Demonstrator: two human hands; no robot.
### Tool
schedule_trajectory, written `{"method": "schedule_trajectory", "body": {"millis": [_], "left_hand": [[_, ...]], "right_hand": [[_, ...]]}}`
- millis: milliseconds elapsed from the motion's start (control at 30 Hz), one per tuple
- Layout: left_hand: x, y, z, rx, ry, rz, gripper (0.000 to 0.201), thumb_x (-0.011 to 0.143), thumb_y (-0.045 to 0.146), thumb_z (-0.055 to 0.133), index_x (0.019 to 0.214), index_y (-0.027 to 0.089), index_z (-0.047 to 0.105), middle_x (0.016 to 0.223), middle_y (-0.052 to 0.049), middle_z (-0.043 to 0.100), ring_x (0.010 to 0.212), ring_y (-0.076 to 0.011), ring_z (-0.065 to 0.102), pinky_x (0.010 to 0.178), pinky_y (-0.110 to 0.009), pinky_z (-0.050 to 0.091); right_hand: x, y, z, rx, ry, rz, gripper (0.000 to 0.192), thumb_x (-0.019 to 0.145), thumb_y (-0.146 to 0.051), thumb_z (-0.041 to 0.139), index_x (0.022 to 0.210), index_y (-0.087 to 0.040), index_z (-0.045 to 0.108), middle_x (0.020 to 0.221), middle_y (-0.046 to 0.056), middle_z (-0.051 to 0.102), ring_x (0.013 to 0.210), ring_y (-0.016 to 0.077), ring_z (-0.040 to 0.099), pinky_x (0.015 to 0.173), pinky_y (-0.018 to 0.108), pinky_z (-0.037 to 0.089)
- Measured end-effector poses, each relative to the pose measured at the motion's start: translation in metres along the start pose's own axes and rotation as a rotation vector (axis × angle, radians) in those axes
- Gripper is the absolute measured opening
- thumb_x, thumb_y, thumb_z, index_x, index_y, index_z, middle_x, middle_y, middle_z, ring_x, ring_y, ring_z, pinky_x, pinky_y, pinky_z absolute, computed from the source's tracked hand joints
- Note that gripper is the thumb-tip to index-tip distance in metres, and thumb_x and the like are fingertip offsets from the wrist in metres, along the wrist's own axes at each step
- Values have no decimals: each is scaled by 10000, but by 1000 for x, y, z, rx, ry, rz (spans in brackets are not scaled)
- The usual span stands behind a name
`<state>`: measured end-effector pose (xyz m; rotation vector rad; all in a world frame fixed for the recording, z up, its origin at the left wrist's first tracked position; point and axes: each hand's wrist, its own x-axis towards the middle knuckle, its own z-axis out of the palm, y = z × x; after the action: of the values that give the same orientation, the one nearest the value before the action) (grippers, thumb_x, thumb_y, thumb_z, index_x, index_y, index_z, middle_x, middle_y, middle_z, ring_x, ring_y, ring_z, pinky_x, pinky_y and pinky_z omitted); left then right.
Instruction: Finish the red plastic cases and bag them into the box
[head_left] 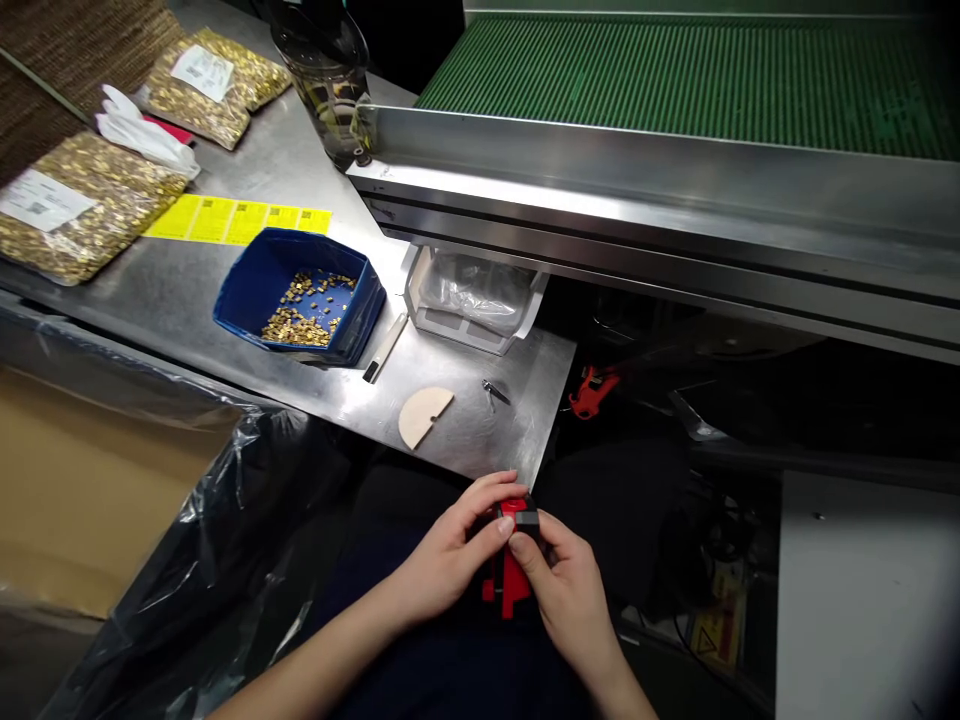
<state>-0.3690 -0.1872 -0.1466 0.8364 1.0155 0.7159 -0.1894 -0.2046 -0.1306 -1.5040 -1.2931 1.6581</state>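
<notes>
— While both hands are meeting over the lap, where is the red plastic part [507, 578] lying?
— It is sitting between them, its long axis running from 12 to 6 o'clock. The left hand [450, 555] is pinching its top from 9 o'clock, fingers curled closed on it; the right hand [566, 590] is gripping from 3 o'clock, thumb pressing on the small black piece [526, 519].
— And the materials?
— Smooth, hard plastic; at 11 o'clock brass bits are shining in a blue tray [247, 295] on the steel table [465, 440].

A single head-worn camera looks forward and steeply down from above the person's lap. The hands [517, 560] sit close at the near bottom centre, the table [225, 310] stretches far left, and a green conveyor belt [697, 80] crosses far right.
</notes>
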Motion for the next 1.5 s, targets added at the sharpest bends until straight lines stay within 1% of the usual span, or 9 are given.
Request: {"method": "schedule_trajectory", "body": {"millis": [233, 333, 467, 667, 833, 967, 1333, 1400, 1500], "left_hand": [[7, -4, 6, -150, 87, -83, 338, 994, 388, 548, 1110, 209, 810, 1288, -93, 735, 1290, -314, 606, 1180, -446, 388], [7, -7, 5, -212, 104, -177, 399, 989, 454, 559, 1158, 175, 789, 1148, -114, 779, 1125, -316, 686, 1095, -466, 459], [8, -13, 1, -259, 136, -282, 470, 976, 511, 578, 1230, 154, 749, 921, -84, 794, 873, -257, 708, 976, -436, 510], [11, -22, -3, -254, 129, -305, 496, 1006, 545, 514, 1274, 178, 713, 1034, -80, 761, 971, -239, 673, 951, -377, 512], [6, -26, -6, -163, 4, -240, 535, 955, 475, 659, 1446, 298, 541, 1116, -33, 686, 1034, -222, 626, 987, -365, 478], [0, -25, -9, -182, -58, -180, 635, 919, 410, 726, 1495, 327, 469, 1309, -48, 630, 1192, -244, 572, 1059, -372, 438], [7, -30, -2, -308, 127, -278, 491, 953, 512, 642, 1368, 250, 631, 1023, -52, 697, 822, -175, 623, 708, -269, 530], [7, -30, -2, -324, 166, -317, 496, 969, 542, 600, 1364, 244, 629, 1026, -60, 707, 792, -165, 632, 669, -250, 522], [8, -30, -1, -332, 194, -347, 507, 975, 560, 581, 1364, 237, 624, 1051, -69, 714, 810, -162, 656, 664, -233, 526]], "right_hand": [[1, 0, 5, 6, -55, 22, 296, 1009, -432, 616, 1227, -252, 704, 1150, 61, 716, 1009, 224, 683, 932, 324, 547], [-6, 7, 3, 36, -111, 72, 361, 992, -449, 640, 1305, -270, 644, 1226, 64, 696, 1105, 244, 670, 979, 346, 542], [-16, 18, -4, -16, -160, 152, 514, 925, -469, 731, 1385, -290, 590, 1292, 69, 689, 1186, 281, 651, 1051, 398, 502], [-14, 19, -5, 48, -214, 164, 431, 976, -475, 663, 1350, -260, 671, 1178, 81, 756, 1128, 291, 687, 1041, 416, 497], [-7, 19, 3, 117, -129, 195, 403, 1026, -512, 561, 1232, -212, 735, 1018, 83, 784, 927, 259, 717, 863, 353, 540], [-6, 18, 4, 137, -114, 185, 389, 1023, -510, 570, 1247, -231, 724, 992, 66, 779, 889, 240, 708, 827, 327, 533], [-12, 21, -1, 95, -176, 107, 434, 998, -574, 574, 1238, -229, 678, 1075, 73, 729, 957, 229, 673, 894, 313, 521], [-14, 23, -1, 24, -173, 86, 461, 946, -589, 649, 1238, -233, 653, 1095, 63, 703, 944, 220, 647, 877, 302, 513], [-15, 23, -1, -108, -121, 89, 357, 942, -527, 683, 1139, -229, 669, 1044, 40, 692, 904, 197, 627, 845, 280, 491]]}}
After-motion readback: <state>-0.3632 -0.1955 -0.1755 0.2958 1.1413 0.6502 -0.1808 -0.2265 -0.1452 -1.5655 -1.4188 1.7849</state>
